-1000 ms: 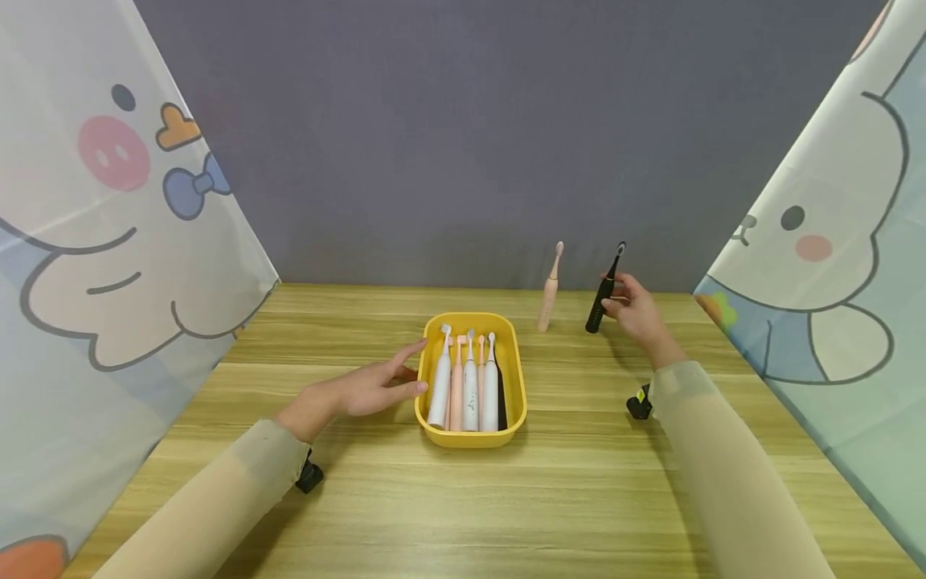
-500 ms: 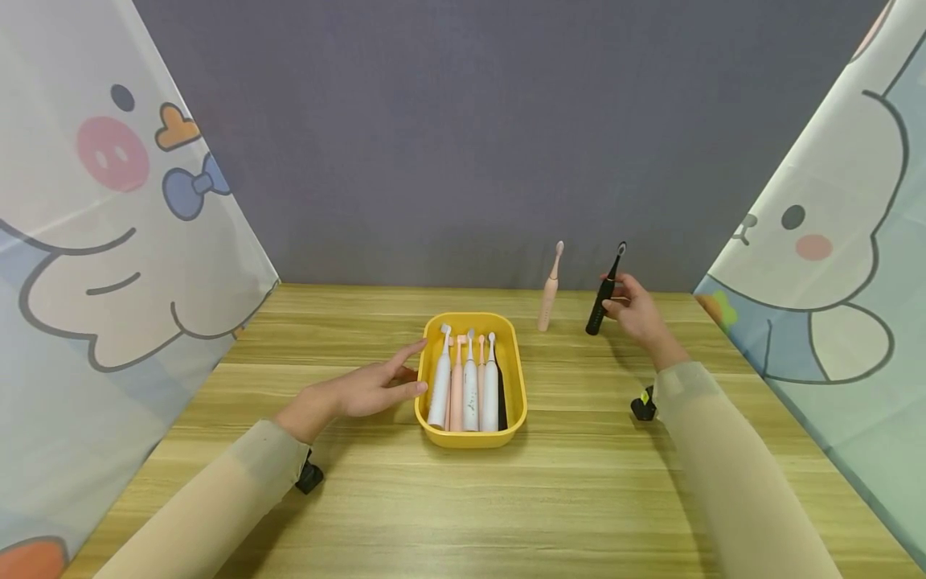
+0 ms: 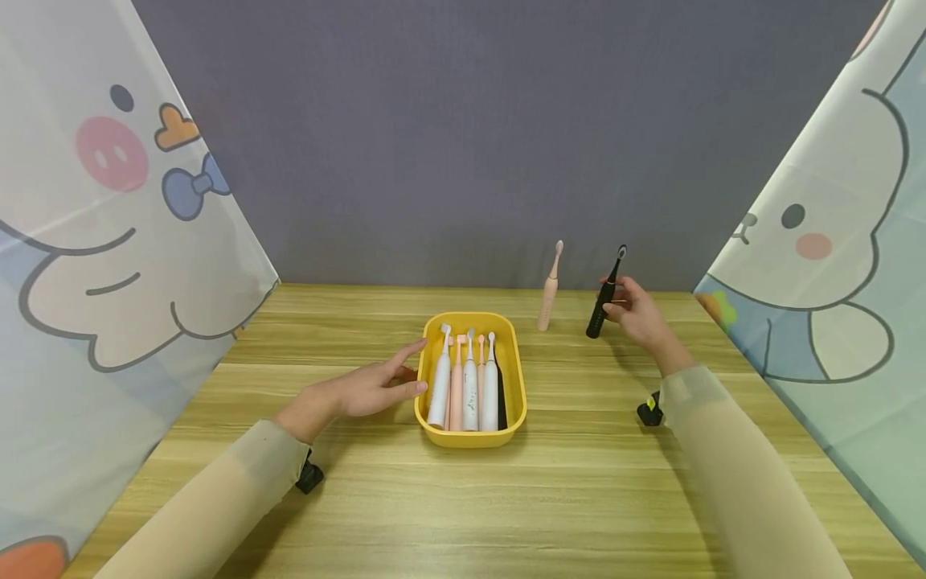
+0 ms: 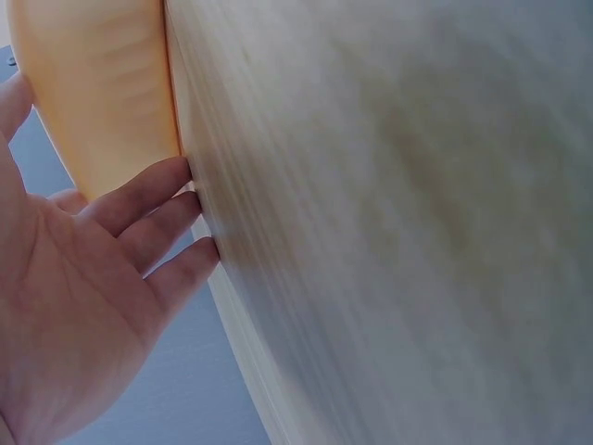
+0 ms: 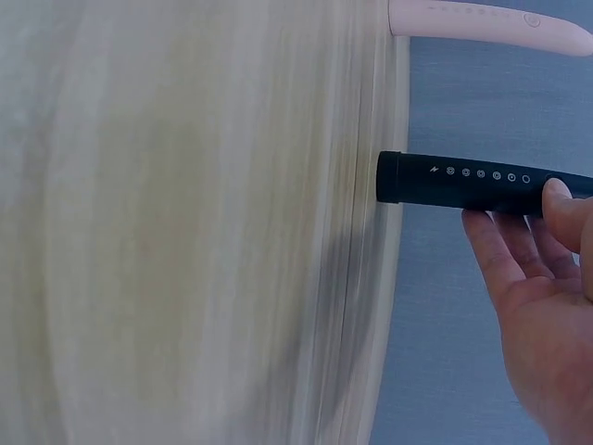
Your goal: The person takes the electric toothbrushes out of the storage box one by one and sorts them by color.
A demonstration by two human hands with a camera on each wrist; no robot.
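Note:
My right hand [image 3: 640,316] grips a black electric toothbrush [image 3: 603,304] by its handle, brush head up, its base at the tabletop. In the right wrist view the thumb presses the handle of the black toothbrush [image 5: 473,183] while the fingers lie behind it. To its left a pink electric toothbrush [image 3: 548,301] stands upright by itself. My left hand [image 3: 369,388] has its fingers spread at the left side of a yellow bin [image 3: 515,378], and its fingertips touch the table in the left wrist view. White, pink and black toothbrushes [image 3: 470,394] lie side by side inside the bin.
The wooden table [image 3: 477,507] runs back to a grey panel [image 3: 448,145]. Cartoon-printed cloths [image 3: 130,217] flank it on the left and right. A small black wrist camera [image 3: 651,412] hangs below the right sleeve.
My right hand and the black toothbrush have shifted very slightly toward me and to the right. The left hand, the bin and the pink toothbrush have stayed where they were.

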